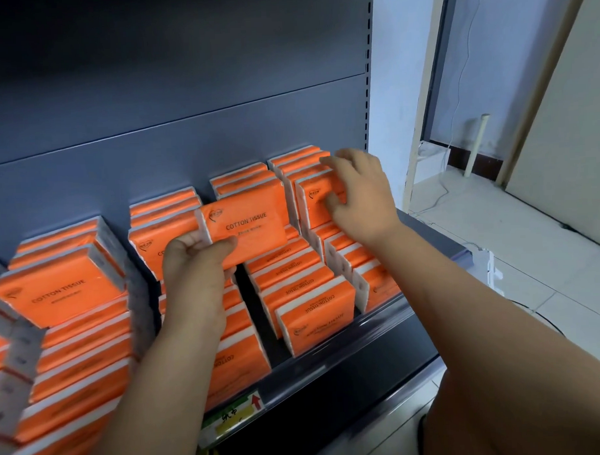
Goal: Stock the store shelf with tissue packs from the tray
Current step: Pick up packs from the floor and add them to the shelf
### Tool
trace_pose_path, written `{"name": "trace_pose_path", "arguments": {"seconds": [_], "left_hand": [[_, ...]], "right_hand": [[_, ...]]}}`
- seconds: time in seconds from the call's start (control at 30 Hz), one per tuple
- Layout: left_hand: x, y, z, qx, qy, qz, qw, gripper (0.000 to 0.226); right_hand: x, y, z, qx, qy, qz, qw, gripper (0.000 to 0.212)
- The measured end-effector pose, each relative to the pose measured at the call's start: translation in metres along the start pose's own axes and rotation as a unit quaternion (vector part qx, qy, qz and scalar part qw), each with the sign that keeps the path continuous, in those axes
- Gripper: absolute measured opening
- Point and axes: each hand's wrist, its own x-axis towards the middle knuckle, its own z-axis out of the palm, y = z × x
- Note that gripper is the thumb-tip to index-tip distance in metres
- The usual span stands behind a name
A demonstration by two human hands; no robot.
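Observation:
My left hand (194, 268) grips an orange tissue pack (249, 225) labelled COTTON TISSUE by its left end and holds it above the middle rows of the shelf (347, 365). My right hand (358, 191) reaches to the far right stack of packs (310, 179), with fingers spread over the top pack's front and thumb on its face. Orange packs stand in several rows across the shelf, some piled two layers high at the back. The tray is not in view.
A dark grey back panel (185, 95) rises behind the rows. A clear price rail (331, 372) with a yellow-green label (230, 417) runs along the shelf's front edge. To the right lie a tiled floor (496, 227), a white wall and a door frame (426, 86).

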Motion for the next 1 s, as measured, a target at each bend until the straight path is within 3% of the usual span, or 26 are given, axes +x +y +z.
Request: {"name": "trace_pose_path", "arguments": {"seconds": [0.2,0.67,0.8,0.9,1.0], "left_hand": [[0.0,0.0,-0.001,0.014,0.006,0.009,1.0,0.036],[0.003,-0.005,-0.005,0.028,-0.009,0.008,1.0,0.038],[0.006,-0.009,-0.005,0.032,-0.021,0.007,0.999,0.04],[0.003,-0.01,-0.001,0.017,-0.015,0.025,0.999,0.042],[0.001,-0.01,0.004,0.008,-0.003,0.061,0.998,0.049]], "right_hand": [[0.002,-0.021,0.016,-0.104,-0.029,-0.089,0.99,0.049],[0.004,-0.023,0.021,-0.164,-0.073,-0.082,0.98,0.052],[0.001,-0.028,0.021,-0.134,-0.014,-0.098,0.986,0.049],[-0.004,-0.04,0.018,-0.1,0.064,-0.11,0.987,0.03],[-0.016,-0.054,0.014,-0.059,0.053,-0.079,0.994,0.016]]}}
